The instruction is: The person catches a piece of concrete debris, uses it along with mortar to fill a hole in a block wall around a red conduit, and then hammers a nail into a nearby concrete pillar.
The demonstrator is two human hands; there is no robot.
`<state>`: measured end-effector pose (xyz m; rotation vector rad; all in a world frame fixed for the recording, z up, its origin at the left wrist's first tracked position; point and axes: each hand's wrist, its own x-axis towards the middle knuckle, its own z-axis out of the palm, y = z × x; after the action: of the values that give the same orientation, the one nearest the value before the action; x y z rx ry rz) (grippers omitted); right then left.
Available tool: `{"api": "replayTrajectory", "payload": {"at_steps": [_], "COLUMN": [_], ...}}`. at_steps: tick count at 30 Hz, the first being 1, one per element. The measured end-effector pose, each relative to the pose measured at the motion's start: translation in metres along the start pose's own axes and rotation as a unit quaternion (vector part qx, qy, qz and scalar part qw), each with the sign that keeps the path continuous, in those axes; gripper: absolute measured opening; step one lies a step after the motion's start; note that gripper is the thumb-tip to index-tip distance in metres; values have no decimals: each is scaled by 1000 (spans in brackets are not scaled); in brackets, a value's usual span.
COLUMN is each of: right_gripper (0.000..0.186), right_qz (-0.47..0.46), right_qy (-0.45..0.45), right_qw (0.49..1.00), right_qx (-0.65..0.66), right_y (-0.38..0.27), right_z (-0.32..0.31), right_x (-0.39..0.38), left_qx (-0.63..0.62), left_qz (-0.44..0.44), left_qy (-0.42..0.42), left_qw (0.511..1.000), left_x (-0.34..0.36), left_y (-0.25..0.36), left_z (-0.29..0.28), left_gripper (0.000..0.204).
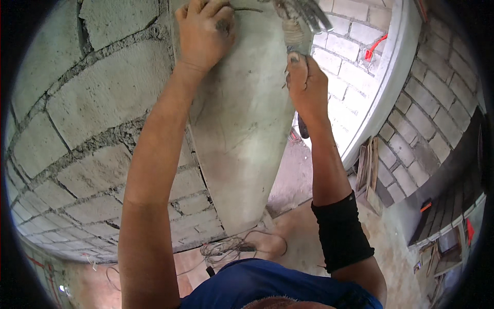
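Note:
My right hand (309,85) is wrapped round a hammer (294,32). Its claw and metal head rise at the top edge, partly cut off. Pale wrapping binds the handle below the head, and the dark handle end shows under my wrist. My left hand (206,31) is up against the smooth grey concrete column (242,113), fingers curled together near its left edge. Beside those fingers a thin dark rod (248,9) stretches to the right; whether I grip it is hidden. The hammer head is apart from my left hand, to its right.
A rough block wall (103,82) adjoins the column on the left. Right of it is a bright opening with a pale frame (378,98) and a red object (375,47) beyond. Coiled cable (226,250) lies on the floor; wooden boards (368,172) lean at the right.

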<state>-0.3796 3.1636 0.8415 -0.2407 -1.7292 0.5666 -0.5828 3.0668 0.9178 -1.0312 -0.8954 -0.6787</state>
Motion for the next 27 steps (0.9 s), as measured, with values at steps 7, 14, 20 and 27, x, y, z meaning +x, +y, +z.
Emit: {"api": "replayTrajectory", "payload": {"at_steps": [7,14,20,27], "right_gripper": [52,50,56,60], "right_qz": [24,11,33,91], "right_qy": [-21,7,-23,-53], "right_qw": [998,1000,994,994], "right_qx": [-53,-27,-97,-1], "right_y": [10,-11,5,-9], "right_z": [5,6,15,2], "right_x": [-3,-8,9,-1], "left_qx": [11,20,18,30], "left_qz": [29,20,20,34], "left_qy": [2,-43,-27,-23], "left_qw": [1000,999,999,999], "left_x": [-4,-8,-7,-12], "left_y": [-2,-1,2,2], "left_z": [0,-6,-2,-4], "left_gripper": [22,29,26,21]}}
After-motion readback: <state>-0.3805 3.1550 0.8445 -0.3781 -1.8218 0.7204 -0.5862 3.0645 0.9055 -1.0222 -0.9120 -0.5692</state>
